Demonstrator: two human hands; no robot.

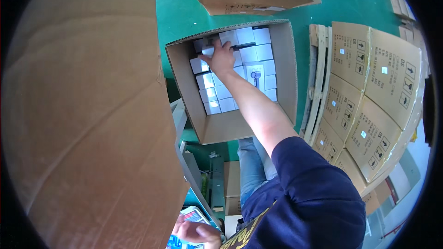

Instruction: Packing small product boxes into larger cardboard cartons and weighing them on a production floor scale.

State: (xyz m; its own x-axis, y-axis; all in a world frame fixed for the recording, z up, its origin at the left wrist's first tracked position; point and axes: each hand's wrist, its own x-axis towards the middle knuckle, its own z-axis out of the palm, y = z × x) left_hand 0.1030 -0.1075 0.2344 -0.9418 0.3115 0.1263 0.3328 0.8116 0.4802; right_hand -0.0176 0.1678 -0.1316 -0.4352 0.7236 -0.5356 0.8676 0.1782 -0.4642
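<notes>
A large open cardboard carton [220, 131] stands on the floor ahead, with rows of small white boxes [222, 92] inside. My right hand [221, 59] reaches into its far left part. The thumb and fingers straddle a small white box [208, 51] and grip it. To the right, one white box with a picture of a handheld device [256, 77] lies on top of the others. My left hand [198, 233] is low in the view, its fingers curled beside a white-edged screen [194, 212]; what they hold, if anything, is hidden.
A big cardboard surface [92, 110] fills the left side close by. Another open carton [256, 0] stands beyond on the green floor [177, 0]. Sealed cartons [353, 55] are stacked at the right beside a wooden pallet [318, 78]. A grey frame [182, 129] stands left of the carton.
</notes>
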